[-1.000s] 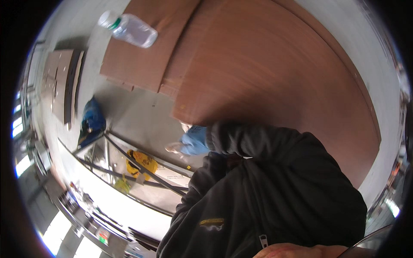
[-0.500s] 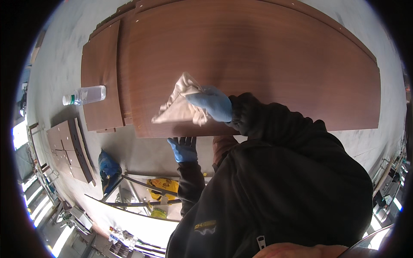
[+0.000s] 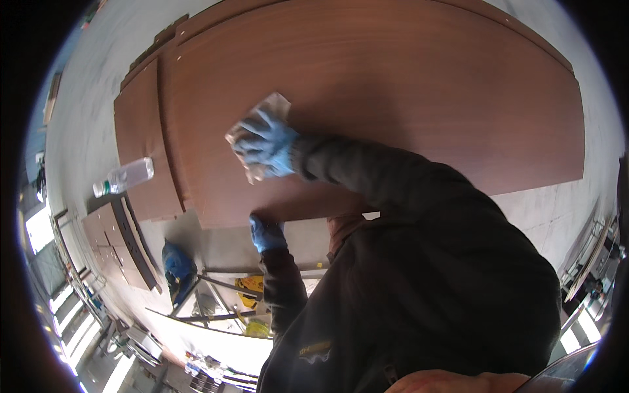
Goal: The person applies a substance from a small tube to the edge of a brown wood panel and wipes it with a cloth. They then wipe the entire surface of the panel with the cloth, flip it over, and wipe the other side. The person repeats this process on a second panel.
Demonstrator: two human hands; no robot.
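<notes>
A large reddish-brown wood-grain panel [image 3: 419, 98] lies flat in front of me, on top of other panels. My right hand [image 3: 267, 145], in a blue glove, presses a pale, crumpled cloth [image 3: 278, 105] onto its left half. The fingers of that hand are spread over the cloth, which sticks out around them. At the panel's near edge is my left hand [image 3: 267, 234], also blue-gloved, closed around the edge; part of its fingers is hidden there.
A clear bottle [image 3: 131, 175] with a green label lies on a smaller brown panel [image 3: 141, 137] at the left. Further down are a stack of brown pieces [image 3: 118, 245], a blue bag [image 3: 178, 265], a metal frame [image 3: 219, 295] and a yellow bag [image 3: 250, 288].
My right hand has moved left with the cloth, from holding it bunched to pressing it flat on the panel. The left hand has drawn up against the near edge. The view has shifted slightly.
</notes>
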